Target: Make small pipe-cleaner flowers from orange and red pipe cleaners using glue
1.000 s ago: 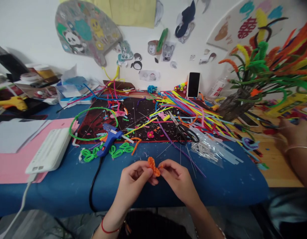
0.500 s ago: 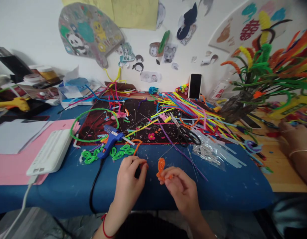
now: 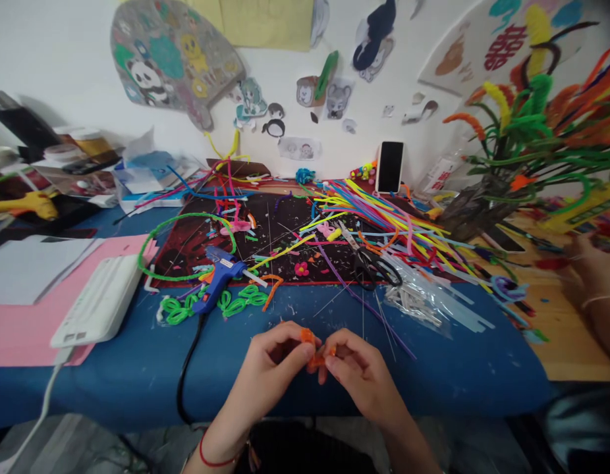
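Just over the table's front edge, my left hand (image 3: 275, 362) and my right hand (image 3: 364, 375) meet fingertip to fingertip. Between them is a small looped orange pipe cleaner shape (image 3: 307, 336), pinched by the thumb and fingers of each hand. My fingers cover part of it, so its full form is hidden. Beyond my left hand lie an orange pipe cleaner (image 3: 272, 293), some looped green pipe cleaner shapes (image 3: 243, 300) and a blue hot glue gun (image 3: 219, 283). Past my right hand rests a purple pipe cleaner (image 3: 354, 294).
Black-handled scissors (image 3: 377, 268), a bag of white sticks (image 3: 416, 303) and a bundle of coloured pipe cleaners (image 3: 374, 210) lie to the right. A white power strip (image 3: 100, 299) sits at left. Another person's hand (image 3: 594, 263) is at far right.
My left hand has moved right and now grips the orange shape that my right hand alone held up. The hands were apart before and now touch. The view has shifted slightly.
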Motion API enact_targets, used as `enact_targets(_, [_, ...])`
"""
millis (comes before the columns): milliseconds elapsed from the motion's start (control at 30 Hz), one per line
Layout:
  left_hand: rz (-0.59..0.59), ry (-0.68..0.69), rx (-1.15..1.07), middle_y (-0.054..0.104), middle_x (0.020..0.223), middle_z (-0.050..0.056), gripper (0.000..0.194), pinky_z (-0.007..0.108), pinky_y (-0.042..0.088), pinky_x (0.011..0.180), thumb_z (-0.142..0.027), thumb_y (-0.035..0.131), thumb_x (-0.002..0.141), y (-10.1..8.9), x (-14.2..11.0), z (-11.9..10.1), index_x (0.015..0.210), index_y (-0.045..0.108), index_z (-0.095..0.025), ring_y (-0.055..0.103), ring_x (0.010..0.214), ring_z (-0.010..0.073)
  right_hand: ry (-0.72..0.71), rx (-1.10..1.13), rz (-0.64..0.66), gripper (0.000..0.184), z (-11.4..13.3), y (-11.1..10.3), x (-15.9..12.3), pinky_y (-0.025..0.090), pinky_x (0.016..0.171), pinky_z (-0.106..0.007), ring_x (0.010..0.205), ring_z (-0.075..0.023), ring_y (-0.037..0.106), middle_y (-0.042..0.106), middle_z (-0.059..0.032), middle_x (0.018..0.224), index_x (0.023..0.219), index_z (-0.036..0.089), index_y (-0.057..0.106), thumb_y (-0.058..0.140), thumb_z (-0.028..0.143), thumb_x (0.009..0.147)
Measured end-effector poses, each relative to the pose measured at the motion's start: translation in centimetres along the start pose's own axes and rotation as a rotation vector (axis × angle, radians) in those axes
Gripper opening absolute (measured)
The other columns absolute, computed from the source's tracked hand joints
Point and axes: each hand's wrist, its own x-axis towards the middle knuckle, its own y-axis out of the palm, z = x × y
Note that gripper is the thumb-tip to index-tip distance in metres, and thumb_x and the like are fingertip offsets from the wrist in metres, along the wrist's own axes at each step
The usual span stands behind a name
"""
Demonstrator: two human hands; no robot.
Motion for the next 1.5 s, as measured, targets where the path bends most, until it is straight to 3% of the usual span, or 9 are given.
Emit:
enact_targets(100, [-0.039,-0.100,-0.199,0.066,0.068,0.001,0.014,0.022,0.047,0.060,-0.027,0.069,0.080,0.4,0.2,0.3,0.071,0.071,-0.017,0.060,0.062,0.0124,-0.063,-0.085,-0.060,0.002,-0.1,0.1,0.0,0.054,0.068,-0.027,0.070,-0.0135,0.064,0.068,-0.0024,0.084,0.085,0.021,0.056,0.055,0.021,0.087])
enact_targets(233, [-0.164,-0.123,-0.235,0.066,0.070,0.002,0.013,0.019,0.042,0.054,-0.025,0.075,0.075,0.7,0.0,1.0,0.065,0.073,-0.016,0.056,0.061,0.0103,-0.408,-0.531,-0.238,0.029,-0.3,0.7,0.2,0.054,0.086,-0.036,0.101,-0.0213,0.063,0.066,-0.0068,0.109,0.105,0.024,0.059,0.066,0.015,0.078])
enact_targets(500, [-0.248,-0.203,-0.370,0.051,0.049,-0.005,0.032,0.019,0.026,0.038,-0.036,0.071,0.078,1.0,-0.8,1.0,0.056,0.063,-0.014,0.039,0.036,0.0034,-0.947,-1.079,-0.468,0.049,-0.9,1.8,0.7,0.054,0.086,-0.041,0.098,-0.0248,0.065,0.073,-0.0059,0.101,0.120,0.024,0.059,0.076,0.015,0.076])
enact_targets(800, [-0.250,-0.090,-0.257,0.057,0.065,-0.003,0.020,0.017,0.032,0.038,-0.029,0.072,0.079,0.3,-1.5,1.5,0.064,0.069,-0.016,0.045,0.039,0.0031,-0.776,-0.930,-0.280,0.018,0.2,3.0,0.6,0.051,0.094,-0.042,0.105,-0.0245,0.064,0.073,-0.0090,0.098,0.094,0.020,0.060,0.056,0.006,0.082])
enact_targets(1067, [-0.115,-0.047,0.025,0.062,0.067,0.002,0.016,0.019,0.032,0.035,-0.028,0.070,0.080,-1.7,-1.7,-0.1,0.068,0.075,-0.018,0.045,0.038,0.0053,0.201,-0.225,0.093,0.018,1.9,3.0,-0.3,0.040,0.046,-0.020,0.049,-0.0103,0.057,0.054,0.0055,0.053,0.075,0.021,0.051,0.050,0.028,0.091])
enact_targets(1200, [0.059,0.002,0.174,0.063,0.063,0.003,0.021,0.022,0.041,0.045,-0.027,0.067,0.082,-2.7,-1.4,-1.3,0.064,0.073,-0.018,0.054,0.049,0.0112,0.427,0.252,0.263,0.028,1.3,2.8,-0.3,0.037,0.044,-0.017,0.038,-0.0070,0.049,0.042,0.0115,0.044,0.075,0.020,0.048,0.061,0.042,0.085])
enact_targets(1300, [0.132,0.084,0.328,0.067,0.076,0.005,0.021,0.027,0.049,0.063,-0.027,0.057,0.090,-3.8,-1.1,-1.2,0.081,0.075,-0.021,0.063,0.070,0.0179,0.433,0.325,0.192,0.035,0.4,3.2,-0.3,0.037,0.043,-0.017,0.037,-0.0064,0.049,0.048,0.0098,0.045,0.076,0.019,0.049,0.065,0.050,0.082])
enact_targets(1400, [-0.019,0.165,0.601,0.066,0.101,0.009,0.028,0.036,0.049,0.083,-0.027,0.055,0.091,-4.6,-0.6,-0.1,0.116,0.067,-0.021,0.061,0.094,0.0233,0.397,0.305,0.053,0.038,-0.4,3.5,-0.4,0.039,0.044,-0.017,0.037,-0.0063,0.050,0.052,0.0083,0.045,0.077,0.018,0.050,0.063,0.053,0.083])
enact_targets(1500, [-0.083,0.193,0.873,0.061,0.105,0.012,0.032,0.041,0.047,0.085,-0.027,0.058,0.089,-4.7,-0.1,1.4,0.119,0.065,-0.016,0.058,0.098,0.0262,0.362,0.313,-0.060,0.039,-0.7,3.5,-0.5,0.043,0.045,-0.019,0.040,-0.0072,0.050,0.054,0.0071,0.047,0.077,0.018,0.051,0.064,0.053,0.082])
